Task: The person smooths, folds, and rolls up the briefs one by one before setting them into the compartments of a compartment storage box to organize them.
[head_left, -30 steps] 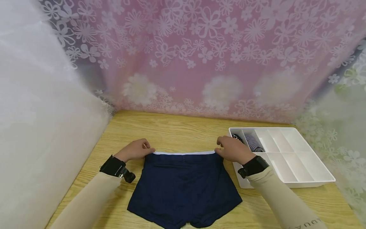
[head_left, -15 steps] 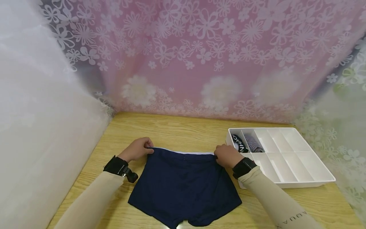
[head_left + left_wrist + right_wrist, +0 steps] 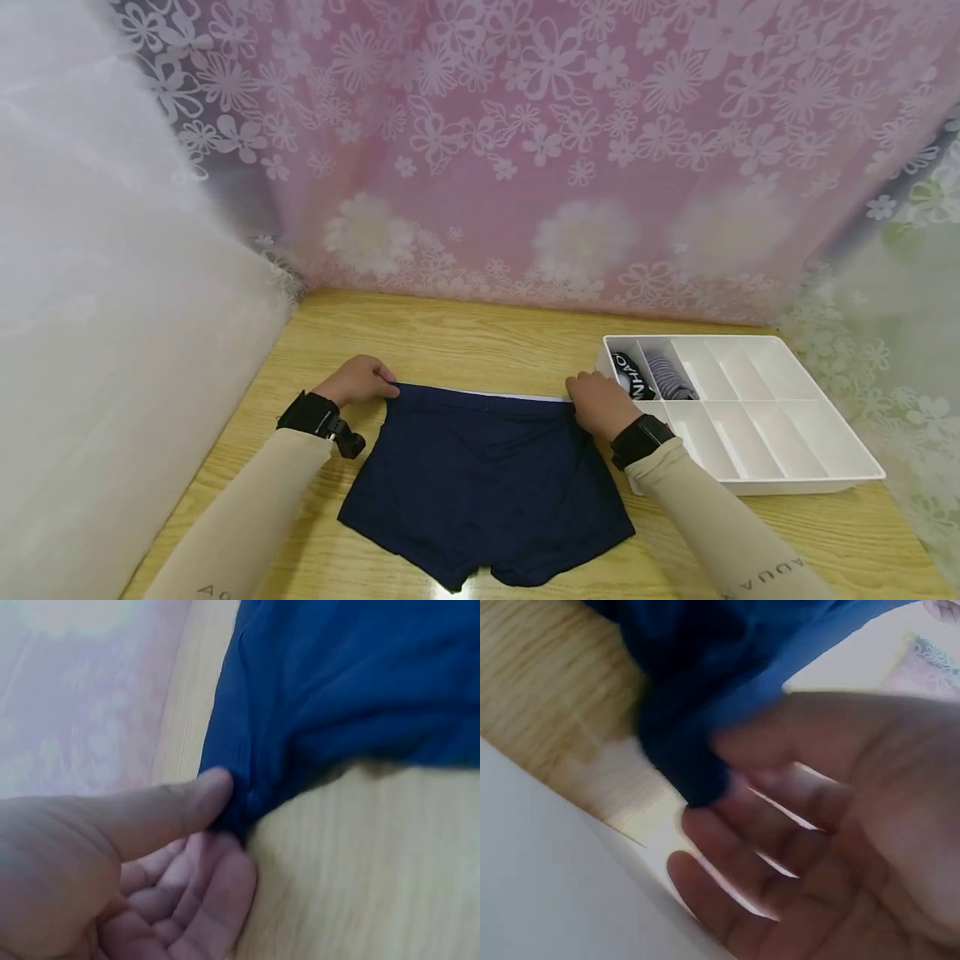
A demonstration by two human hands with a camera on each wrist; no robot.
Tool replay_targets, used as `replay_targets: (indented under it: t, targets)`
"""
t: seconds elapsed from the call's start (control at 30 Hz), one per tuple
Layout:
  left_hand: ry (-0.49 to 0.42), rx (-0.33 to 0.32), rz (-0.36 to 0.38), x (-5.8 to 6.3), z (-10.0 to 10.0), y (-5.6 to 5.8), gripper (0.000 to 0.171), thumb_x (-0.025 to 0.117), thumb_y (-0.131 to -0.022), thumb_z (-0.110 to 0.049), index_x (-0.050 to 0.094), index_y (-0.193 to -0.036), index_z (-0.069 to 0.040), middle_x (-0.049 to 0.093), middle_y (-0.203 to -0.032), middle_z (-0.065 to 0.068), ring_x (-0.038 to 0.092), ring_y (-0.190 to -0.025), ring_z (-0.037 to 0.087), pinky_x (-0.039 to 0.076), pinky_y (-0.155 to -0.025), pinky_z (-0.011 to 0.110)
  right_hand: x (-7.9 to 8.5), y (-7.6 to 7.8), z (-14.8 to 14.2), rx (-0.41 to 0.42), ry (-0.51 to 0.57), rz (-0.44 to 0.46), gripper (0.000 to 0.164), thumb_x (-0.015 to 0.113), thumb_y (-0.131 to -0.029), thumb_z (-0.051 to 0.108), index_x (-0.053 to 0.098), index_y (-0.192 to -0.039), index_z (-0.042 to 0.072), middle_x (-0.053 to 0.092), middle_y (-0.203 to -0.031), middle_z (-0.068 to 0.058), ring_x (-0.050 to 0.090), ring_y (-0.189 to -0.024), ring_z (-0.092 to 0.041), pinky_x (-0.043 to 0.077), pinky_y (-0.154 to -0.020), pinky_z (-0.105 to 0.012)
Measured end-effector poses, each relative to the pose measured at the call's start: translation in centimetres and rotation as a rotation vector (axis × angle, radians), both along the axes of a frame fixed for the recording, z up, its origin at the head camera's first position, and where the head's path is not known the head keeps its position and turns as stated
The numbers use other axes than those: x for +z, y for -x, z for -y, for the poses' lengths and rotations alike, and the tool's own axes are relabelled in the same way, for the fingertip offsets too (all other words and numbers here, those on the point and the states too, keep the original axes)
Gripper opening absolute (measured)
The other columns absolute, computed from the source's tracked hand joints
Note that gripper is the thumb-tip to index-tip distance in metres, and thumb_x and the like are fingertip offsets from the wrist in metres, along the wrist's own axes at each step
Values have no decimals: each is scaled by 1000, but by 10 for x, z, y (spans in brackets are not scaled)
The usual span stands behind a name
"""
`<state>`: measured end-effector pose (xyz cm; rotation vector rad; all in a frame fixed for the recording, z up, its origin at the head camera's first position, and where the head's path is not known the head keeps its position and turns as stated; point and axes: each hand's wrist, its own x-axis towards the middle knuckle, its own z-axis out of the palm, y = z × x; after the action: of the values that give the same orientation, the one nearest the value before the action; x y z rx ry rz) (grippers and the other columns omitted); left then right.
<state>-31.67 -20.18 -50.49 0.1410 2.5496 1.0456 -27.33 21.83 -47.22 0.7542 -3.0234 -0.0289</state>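
Note:
Navy boxer briefs (image 3: 487, 483) lie spread on the wooden table, waistband toward the back and legs toward me. A thin white edge shows along part of the waistband. My left hand (image 3: 358, 381) pinches the left waistband corner; in the left wrist view its thumb (image 3: 214, 796) presses the cloth against the curled fingers. At the opposite corner my right hand (image 3: 602, 406) grips the waistband. The right wrist view shows the dark blue cloth (image 3: 682, 757) caught between thumb and fingers, with the other fingers spread below.
A white divided tray (image 3: 813, 482) stands at the right, close to my right hand. Its back-left compartments hold a rolled black item with white lettering (image 3: 633, 377) and a rolled striped grey item (image 3: 670, 375). A pink floral curtain (image 3: 465, 192) hangs behind the table (image 3: 450, 329).
Both hands have changed their grip at the waistband corners. The left corner has shifted slightly toward the back, and less of the white edge shows. My right hand has uncovered the black rolled item.

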Motion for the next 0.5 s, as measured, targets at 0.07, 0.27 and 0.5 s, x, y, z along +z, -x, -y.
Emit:
replay_targets:
  t: [0.07,0.27,0.5]
  targets:
    - [-21,15,36,0,4,3,25,79,-92,-17,73,-110,-1,71,-104,10,68,-90,21,56,-81,35,-1,3,1,-15,37,-13,8,66,-86,-7,64,-87,1,61,-80,-17,63,-74,-38,55,-65,-50]
    - [-75,16,106,1,7,6,26,78,-94,-17,75,-114,-1,73,-102,9,70,-86,17,57,-80,33,5,7,6,-56,69,33,7,63,-90,-6,66,-92,-1,62,-83,-16,65,-76,-36,56,-67,-48]
    - [-23,-13,87,5,2,3,20,74,-97,-19,76,-109,-3,72,-101,7,67,-87,17,55,-80,32,25,-36,72,156,197,-1,5,69,-94,5,70,-91,9,62,-84,-4,59,-73,-19,51,-63,-34]
